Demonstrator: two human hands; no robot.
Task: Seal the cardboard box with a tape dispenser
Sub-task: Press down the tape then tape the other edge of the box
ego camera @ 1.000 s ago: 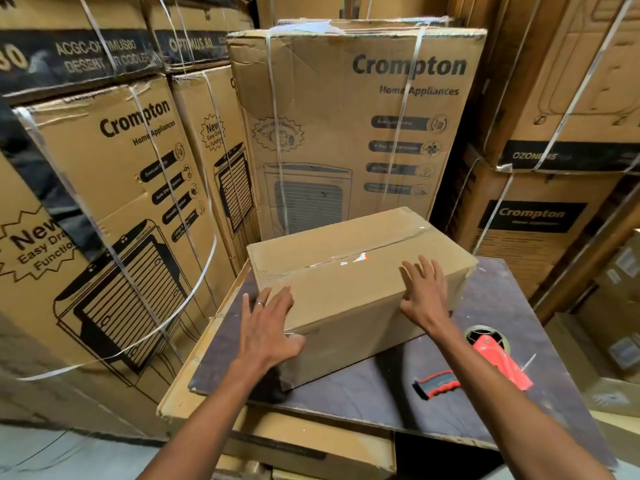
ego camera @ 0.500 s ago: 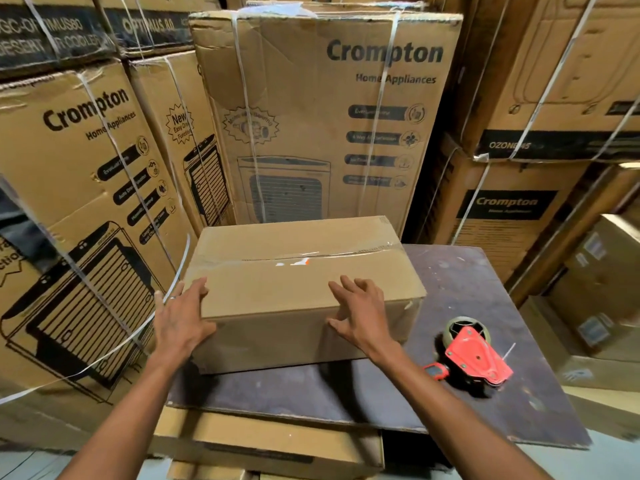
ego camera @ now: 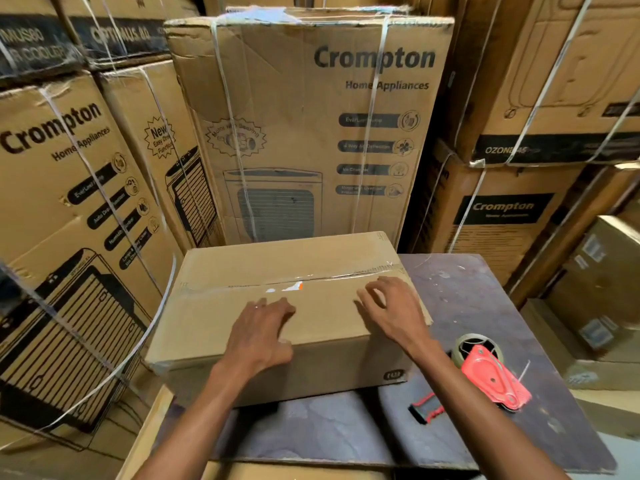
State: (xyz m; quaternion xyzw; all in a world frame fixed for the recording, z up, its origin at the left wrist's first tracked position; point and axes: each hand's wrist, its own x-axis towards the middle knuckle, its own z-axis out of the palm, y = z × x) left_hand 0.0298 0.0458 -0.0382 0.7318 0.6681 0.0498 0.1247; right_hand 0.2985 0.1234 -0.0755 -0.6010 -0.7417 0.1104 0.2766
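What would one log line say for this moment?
left hand: on box top | right hand: on box top | cardboard box: seam taped | tape dispenser: idle on table

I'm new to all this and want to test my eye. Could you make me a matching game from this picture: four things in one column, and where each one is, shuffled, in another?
Things:
1. left hand
2. right hand
3. tape dispenser
4. cardboard box

Places:
A. lying on the dark table top, right of the box
B. on the box top, near its front edge, about mid-width
C. on the box top, close to its right end
D. on the left part of the table top, taped seam facing up

Pairs: 1-B, 2-C, 3-A, 4-D
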